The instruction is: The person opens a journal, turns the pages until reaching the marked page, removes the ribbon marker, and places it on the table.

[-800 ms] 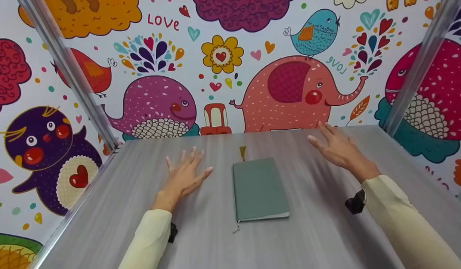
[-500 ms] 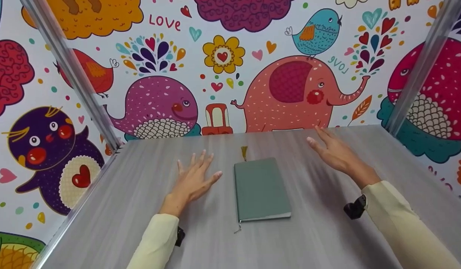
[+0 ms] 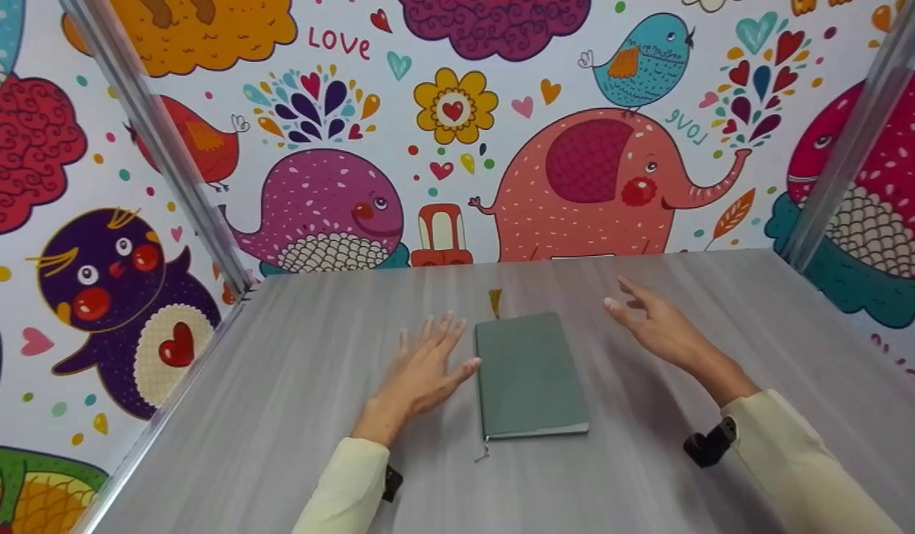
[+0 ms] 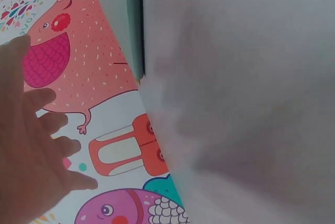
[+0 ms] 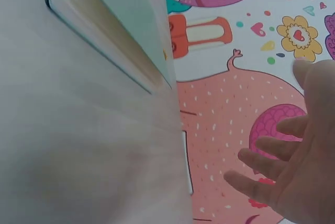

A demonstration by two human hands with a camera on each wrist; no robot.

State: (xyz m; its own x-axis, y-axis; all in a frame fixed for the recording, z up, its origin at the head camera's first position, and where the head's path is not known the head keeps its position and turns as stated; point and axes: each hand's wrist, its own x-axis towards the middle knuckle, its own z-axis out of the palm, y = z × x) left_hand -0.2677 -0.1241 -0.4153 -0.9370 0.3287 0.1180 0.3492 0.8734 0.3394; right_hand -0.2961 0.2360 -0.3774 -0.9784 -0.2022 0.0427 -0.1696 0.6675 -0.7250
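A green hardcover notebook [image 3: 533, 374] lies closed on the table, a yellow tassel [image 3: 495, 301] poking out beyond its far edge and a thin cord with a small charm [image 3: 484, 451] at its near left corner. My left hand [image 3: 422, 374], fingers spread, hovers just left of the notebook, its thumb close to the cover's left edge. On the other side, my right hand [image 3: 664, 330] is held apart from the notebook with fingers extended and nothing in them. The right wrist view shows the notebook's page edges [image 5: 112, 38] and the right hand's loosely spread fingers [image 5: 261, 164].
The grey wood-grain table [image 3: 294, 386] reaches back to a wall [image 3: 457, 44] printed with cartoon animals. Metal posts [image 3: 164, 156] stand at the far left and far right corners. Both wrists carry small black cameras [image 3: 711, 443] below cream sleeves.
My left hand has moved right, closer to the notebook. My right hand has come slightly lower and nearer to it. The whole view has shifted a little; the notebook stays on the same spot.
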